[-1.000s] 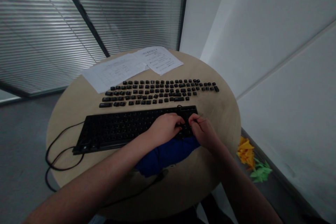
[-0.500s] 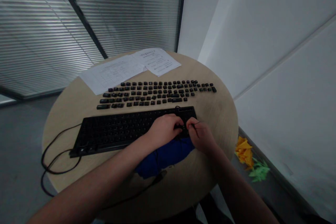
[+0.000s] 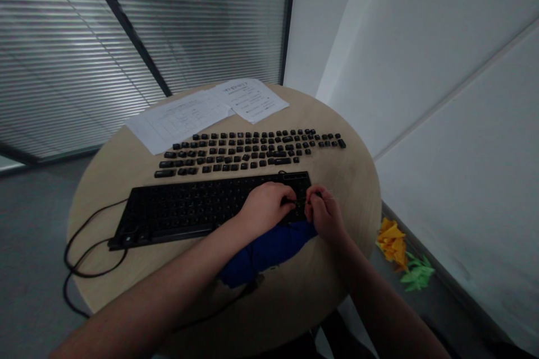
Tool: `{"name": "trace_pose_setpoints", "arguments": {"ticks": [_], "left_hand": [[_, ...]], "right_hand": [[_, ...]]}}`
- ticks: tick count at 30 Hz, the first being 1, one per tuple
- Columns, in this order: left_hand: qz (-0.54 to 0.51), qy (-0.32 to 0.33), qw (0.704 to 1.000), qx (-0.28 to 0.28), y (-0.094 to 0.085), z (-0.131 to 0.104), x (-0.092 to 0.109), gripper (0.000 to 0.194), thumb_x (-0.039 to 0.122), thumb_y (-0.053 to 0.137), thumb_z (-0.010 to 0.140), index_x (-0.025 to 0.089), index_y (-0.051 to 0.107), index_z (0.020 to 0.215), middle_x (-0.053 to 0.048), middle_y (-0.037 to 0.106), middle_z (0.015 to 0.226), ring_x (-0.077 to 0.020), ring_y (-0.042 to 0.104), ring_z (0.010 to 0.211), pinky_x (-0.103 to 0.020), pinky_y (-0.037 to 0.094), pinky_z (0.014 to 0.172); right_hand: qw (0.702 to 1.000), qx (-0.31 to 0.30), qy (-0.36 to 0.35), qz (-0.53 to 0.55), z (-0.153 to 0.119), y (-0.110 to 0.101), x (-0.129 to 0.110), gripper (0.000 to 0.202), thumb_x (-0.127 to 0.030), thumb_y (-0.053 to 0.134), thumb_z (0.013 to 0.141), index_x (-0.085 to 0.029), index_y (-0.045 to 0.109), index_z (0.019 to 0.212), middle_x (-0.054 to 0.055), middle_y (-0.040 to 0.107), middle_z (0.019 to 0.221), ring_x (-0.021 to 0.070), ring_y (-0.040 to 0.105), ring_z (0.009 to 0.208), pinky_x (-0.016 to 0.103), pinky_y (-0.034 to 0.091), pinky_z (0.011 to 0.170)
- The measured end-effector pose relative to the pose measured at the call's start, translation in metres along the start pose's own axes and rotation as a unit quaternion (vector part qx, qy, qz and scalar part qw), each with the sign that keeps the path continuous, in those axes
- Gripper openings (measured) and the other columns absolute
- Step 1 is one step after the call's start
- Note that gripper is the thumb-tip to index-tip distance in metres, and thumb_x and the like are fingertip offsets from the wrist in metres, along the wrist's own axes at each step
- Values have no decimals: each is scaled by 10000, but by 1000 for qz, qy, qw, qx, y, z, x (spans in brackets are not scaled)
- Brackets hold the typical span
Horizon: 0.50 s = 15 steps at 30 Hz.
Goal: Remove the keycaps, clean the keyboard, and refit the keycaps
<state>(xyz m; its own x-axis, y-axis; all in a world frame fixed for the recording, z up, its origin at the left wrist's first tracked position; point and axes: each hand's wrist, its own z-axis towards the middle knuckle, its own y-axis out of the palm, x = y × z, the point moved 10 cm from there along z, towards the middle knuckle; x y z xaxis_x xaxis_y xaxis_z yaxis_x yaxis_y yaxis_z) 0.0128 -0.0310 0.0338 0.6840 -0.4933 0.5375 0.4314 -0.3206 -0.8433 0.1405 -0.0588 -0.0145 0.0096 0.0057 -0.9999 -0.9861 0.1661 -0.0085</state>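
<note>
A black keyboard (image 3: 181, 210) lies across the round table, with most keycaps off. My left hand (image 3: 269, 205) rests on its right part, fingers and thumb curled down against it. Just off the keyboard's right end, my right hand (image 3: 323, 210) is closed in a pinch. A small dark thing shows at its fingers, too unclear to name. Behind the keyboard, loose black keycaps (image 3: 252, 148) are laid out in rows. A blue cloth-like piece (image 3: 263, 252) lies at the keyboard's front edge, partly under my left forearm.
Printed paper sheets (image 3: 181, 118) lie at the back of the wooden table (image 3: 349, 179). A black cable (image 3: 69, 258) loops over the left edge. Orange crumpled material (image 3: 392, 241) and a green piece (image 3: 416, 273) are on the floor by the white wall (image 3: 455, 123).
My right hand has moved slightly right, away from my left hand and off the keyboard's end. My left hand stays in about the same place.
</note>
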Motion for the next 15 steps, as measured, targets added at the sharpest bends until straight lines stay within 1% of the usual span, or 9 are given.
{"name": "trace_pose_setpoints", "arguments": {"ticks": [3, 5, 6, 8, 10, 11, 13, 15], "left_hand": [[17, -1, 1000, -3, -2, 0, 5, 138, 191, 706, 851, 233, 768, 967, -11, 772, 1000, -235, 689, 964, -376, 536, 899], [27, 3, 1000, 1, -9, 0, 9, 151, 192, 713, 843, 234, 772, 976, -13, 773, 972, -234, 687, 943, -372, 537, 880], [29, 7, 1000, 8, -15, 3, 10, 158, 197, 716, 842, 235, 773, 983, -13, 773, 964, -231, 686, 932, -367, 537, 872], [28, 12, 999, 28, -27, 14, 10, 175, 220, 719, 847, 242, 773, 1012, -12, 771, 968, -223, 683, 920, -359, 534, 860], [37, 14, 998, 58, -39, 36, 7, 188, 255, 709, 866, 253, 772, 1043, -13, 770, 978, -224, 677, 935, -361, 527, 867], [46, 16, 996, 72, -42, 51, 6, 194, 268, 699, 876, 258, 772, 1056, -15, 770, 987, -228, 672, 953, -364, 521, 879], [80, 19, 993, 86, -40, 83, 4, 193, 273, 681, 887, 259, 778, 1054, -24, 772, 1002, -240, 661, 992, -369, 508, 900], [128, 22, 988, 79, -30, 112, 4, 191, 267, 663, 893, 263, 784, 1040, -28, 773, 1028, -252, 650, 1020, -381, 493, 913]], "right_hand": [[1000, 9, -13, 5, -1, -3, -6, 107, -290, 462, 809, -224, 516, 744, -78, 474, 448, 92, 419, 381, 187, 298, 391], [999, 30, -30, 24, -2, -11, -12, 114, -288, 471, 814, -223, 514, 731, -79, 455, 454, 91, 407, 390, 188, 294, 395], [997, 52, -43, 39, -2, -19, -15, 114, -283, 474, 815, -223, 509, 724, -80, 443, 460, 90, 397, 395, 188, 287, 395], [987, 123, -76, 76, -4, -40, -24, 106, -267, 473, 809, -226, 491, 713, -84, 414, 479, 87, 369, 398, 187, 261, 389], [967, 202, -109, 109, -8, -61, -32, 88, -249, 472, 793, -228, 469, 707, -88, 386, 503, 83, 338, 397, 186, 232, 383], [959, 229, -120, 120, -9, -68, -35, 78, -242, 474, 786, -228, 465, 710, -89, 377, 513, 80, 325, 397, 186, 223, 383], [950, 251, -131, 133, -10, -74, -39, 62, -234, 483, 778, -228, 466, 718, -89, 370, 526, 79, 315, 402, 187, 222, 387], [949, 249, -134, 141, -10, -73, -40, 57, -233, 489, 777, -226, 475, 722, -88, 372, 527, 81, 319, 410, 186, 228, 391]]}}
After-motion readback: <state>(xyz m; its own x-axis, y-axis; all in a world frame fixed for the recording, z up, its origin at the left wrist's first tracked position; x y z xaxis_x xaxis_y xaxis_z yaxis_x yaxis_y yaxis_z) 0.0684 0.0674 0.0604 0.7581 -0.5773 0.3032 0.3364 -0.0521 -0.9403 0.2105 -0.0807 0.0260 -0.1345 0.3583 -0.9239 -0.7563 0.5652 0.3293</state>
